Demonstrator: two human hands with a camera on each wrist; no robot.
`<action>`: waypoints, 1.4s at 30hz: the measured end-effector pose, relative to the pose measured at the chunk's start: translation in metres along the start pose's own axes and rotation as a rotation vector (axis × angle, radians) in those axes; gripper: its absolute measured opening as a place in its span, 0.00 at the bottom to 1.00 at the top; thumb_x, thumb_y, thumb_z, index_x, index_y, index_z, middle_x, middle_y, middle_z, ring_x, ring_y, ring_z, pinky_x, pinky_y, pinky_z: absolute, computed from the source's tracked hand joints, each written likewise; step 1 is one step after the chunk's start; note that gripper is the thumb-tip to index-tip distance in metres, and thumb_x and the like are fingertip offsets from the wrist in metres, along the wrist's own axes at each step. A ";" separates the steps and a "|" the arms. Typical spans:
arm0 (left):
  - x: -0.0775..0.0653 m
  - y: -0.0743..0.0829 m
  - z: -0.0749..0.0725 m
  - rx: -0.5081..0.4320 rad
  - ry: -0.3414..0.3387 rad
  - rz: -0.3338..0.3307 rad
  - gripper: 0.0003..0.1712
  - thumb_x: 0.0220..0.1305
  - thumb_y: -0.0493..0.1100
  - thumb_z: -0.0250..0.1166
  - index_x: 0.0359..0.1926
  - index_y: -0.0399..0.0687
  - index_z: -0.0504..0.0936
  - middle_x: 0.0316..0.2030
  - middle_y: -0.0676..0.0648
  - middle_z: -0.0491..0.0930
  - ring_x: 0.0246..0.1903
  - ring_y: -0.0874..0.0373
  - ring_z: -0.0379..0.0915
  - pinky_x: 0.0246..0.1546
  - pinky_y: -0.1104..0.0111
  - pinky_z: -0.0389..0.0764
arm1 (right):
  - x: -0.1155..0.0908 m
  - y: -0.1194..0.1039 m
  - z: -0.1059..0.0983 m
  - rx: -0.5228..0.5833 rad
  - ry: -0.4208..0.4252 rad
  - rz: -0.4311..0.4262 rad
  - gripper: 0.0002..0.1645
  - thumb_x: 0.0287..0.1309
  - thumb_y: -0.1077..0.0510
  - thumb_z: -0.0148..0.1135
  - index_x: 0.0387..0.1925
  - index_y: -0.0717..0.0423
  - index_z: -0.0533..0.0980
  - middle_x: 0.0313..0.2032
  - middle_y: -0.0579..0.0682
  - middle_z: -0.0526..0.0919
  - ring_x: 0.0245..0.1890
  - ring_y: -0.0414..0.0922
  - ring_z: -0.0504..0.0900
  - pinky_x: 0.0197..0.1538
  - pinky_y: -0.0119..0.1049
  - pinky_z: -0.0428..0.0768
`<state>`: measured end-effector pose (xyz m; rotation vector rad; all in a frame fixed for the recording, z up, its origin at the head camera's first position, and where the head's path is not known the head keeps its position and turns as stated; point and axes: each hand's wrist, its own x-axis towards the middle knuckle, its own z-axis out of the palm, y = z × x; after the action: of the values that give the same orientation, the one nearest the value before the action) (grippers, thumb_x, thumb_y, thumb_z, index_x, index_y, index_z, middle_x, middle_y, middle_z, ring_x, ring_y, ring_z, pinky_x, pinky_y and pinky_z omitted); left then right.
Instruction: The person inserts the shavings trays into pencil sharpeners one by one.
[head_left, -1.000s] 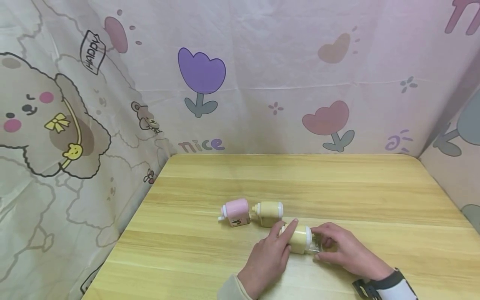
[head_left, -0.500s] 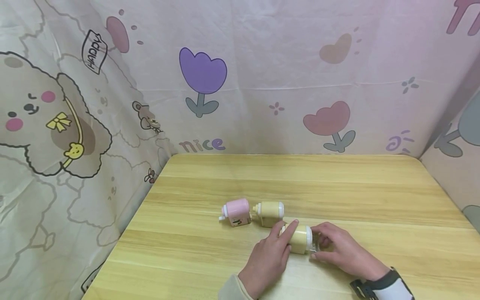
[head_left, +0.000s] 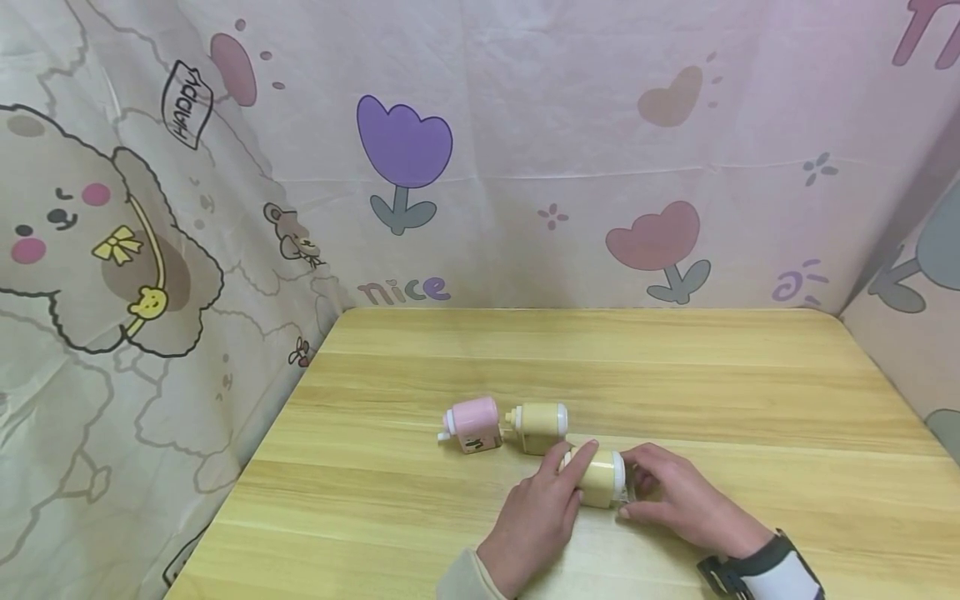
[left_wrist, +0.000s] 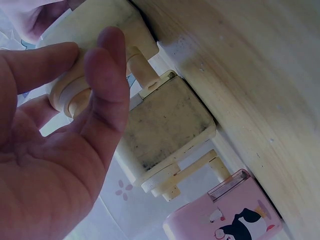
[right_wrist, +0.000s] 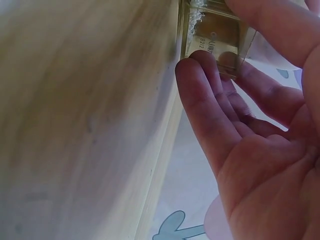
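My left hand (head_left: 534, 512) grips a yellow crank pencil sharpener (head_left: 602, 483), its fingers over the top and side. In the left wrist view the sharpener's crank (left_wrist: 142, 70) shows beside the fingers. At the sharpener's right end, my right hand (head_left: 686, 504) pinches a clear shavings drawer (right_wrist: 222, 35) between thumb and fingers. Pale shavings (right_wrist: 196, 19) lie inside it. In the head view only a narrow strip of the drawer shows between the sharpener and the fingertips.
Just behind the left hand stands a second yellow crank sharpener (head_left: 538, 427). To its left is a pink crank sharpener (head_left: 476, 425) with a cartoon print. All are on a wood-grain table (head_left: 360, 492), with a printed cloth (head_left: 525, 108) hanging behind.
My right hand has shifted slightly left, and less of the clear drawer sticks out of the sharpener. The left hand and the other two sharpeners have stayed in place.
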<state>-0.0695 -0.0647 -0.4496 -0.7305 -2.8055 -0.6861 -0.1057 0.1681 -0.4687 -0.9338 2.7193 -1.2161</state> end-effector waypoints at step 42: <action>0.002 0.000 -0.001 0.005 0.021 0.024 0.37 0.64 0.41 0.60 0.71 0.65 0.57 0.60 0.46 0.68 0.24 0.59 0.74 0.22 0.71 0.73 | 0.009 -0.003 0.001 -0.018 -0.017 -0.016 0.35 0.43 0.41 0.72 0.52 0.53 0.75 0.42 0.35 0.77 0.38 0.33 0.75 0.41 0.35 0.78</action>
<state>-0.0709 -0.0642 -0.4483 -0.7508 -2.7742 -0.6788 -0.1113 0.1612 -0.4647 -0.9645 2.7195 -1.1823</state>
